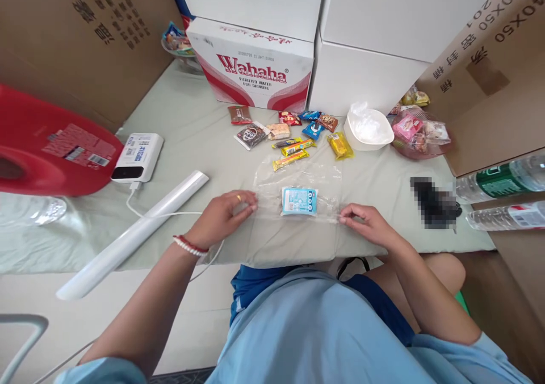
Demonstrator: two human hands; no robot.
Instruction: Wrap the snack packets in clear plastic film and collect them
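Note:
A clear plastic bag lies flat on the cloth-covered table in front of me. On the bag, or inside it, rests a light blue and white packet; I cannot tell which. My left hand pinches the bag's left edge between thumb and fingers. At the right edge, my right hand pinches the film in the same way. Just beyond the bag are several yellow snack bars, a yellow packet and a dark packet.
A white bowl holding crumpled film and a pink basket of snacks stand at the back right. A white tube, a cabled white device and a red jug are on the left. Bottles lie right. Boxes line the back.

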